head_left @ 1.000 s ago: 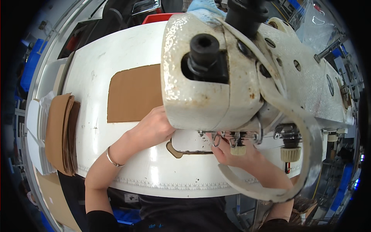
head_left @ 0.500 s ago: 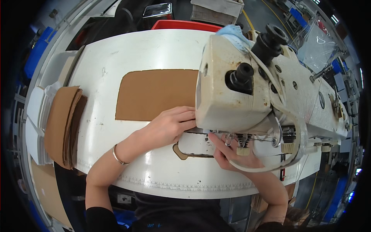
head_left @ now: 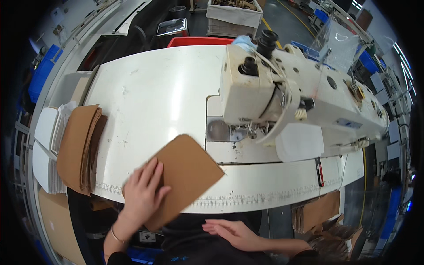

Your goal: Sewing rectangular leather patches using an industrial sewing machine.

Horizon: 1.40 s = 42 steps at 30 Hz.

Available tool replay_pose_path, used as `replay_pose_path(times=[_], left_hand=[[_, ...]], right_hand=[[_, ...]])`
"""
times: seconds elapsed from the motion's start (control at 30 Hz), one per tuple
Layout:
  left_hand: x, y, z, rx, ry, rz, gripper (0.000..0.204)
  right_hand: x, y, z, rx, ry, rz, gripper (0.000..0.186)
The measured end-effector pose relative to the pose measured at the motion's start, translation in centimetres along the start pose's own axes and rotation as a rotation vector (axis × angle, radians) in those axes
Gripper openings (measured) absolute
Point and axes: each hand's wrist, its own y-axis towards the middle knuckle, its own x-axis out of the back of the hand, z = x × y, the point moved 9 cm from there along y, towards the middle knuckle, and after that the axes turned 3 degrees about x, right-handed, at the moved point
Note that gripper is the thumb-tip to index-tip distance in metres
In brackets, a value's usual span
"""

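Note:
A brown panel (head_left: 190,170) with rounded corners lies at a slant across the table's front edge, one end sticking out over my lap. My left hand (head_left: 145,190) rests on its left part, the fingers laid along the upper face and the thumb apart. Low in front of my body hovers my right hand (head_left: 234,234), empty, its fingers stretched out side by side. The white sewing machine (head_left: 251,97) stands behind and to the right. Its needle area and metal plate (head_left: 219,129) have no brown panel on them.
Brown panels (head_left: 77,150) are stacked at the table's left edge beside white pieces (head_left: 46,152). A white rounded piece (head_left: 300,141) lies under the machine arm. Near the front edge is a red and black tool (head_left: 319,172). More brown pieces (head_left: 320,212) sit low at right.
The brown panel has come out from under the machine head, toward me and left, turned at a slant, with my left hand. My right hand has withdrawn from the needle area to my lap.

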Motion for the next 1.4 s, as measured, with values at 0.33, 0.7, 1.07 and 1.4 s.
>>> replay_pose_path(times=[0.33,0.7,1.07,1.4], left_hand=[[-0.5,-2.0,-8.5,-0.119,-0.346,-0.073,0.034],[-4.6,0.5,-8.1,-0.026,-0.524,-0.006,0.030],[-4.8,0.8,-8.8,-0.058,-0.371,0.025,0.031],[-1.1,2.7,-10.0,-0.168,-0.434,-0.071,0.032]], right_hand=[[4.2,-4.8,3.0,0.181,-0.206,-0.467,0.036],[30.0,-36.8,-2.5,0.882,0.060,-1.648,0.045],[34.9,-33.4,-12.5,-0.273,-1.008,-2.061,0.065],[28.0,-26.9,4.9,0.254,-1.292,-1.836,0.028]])
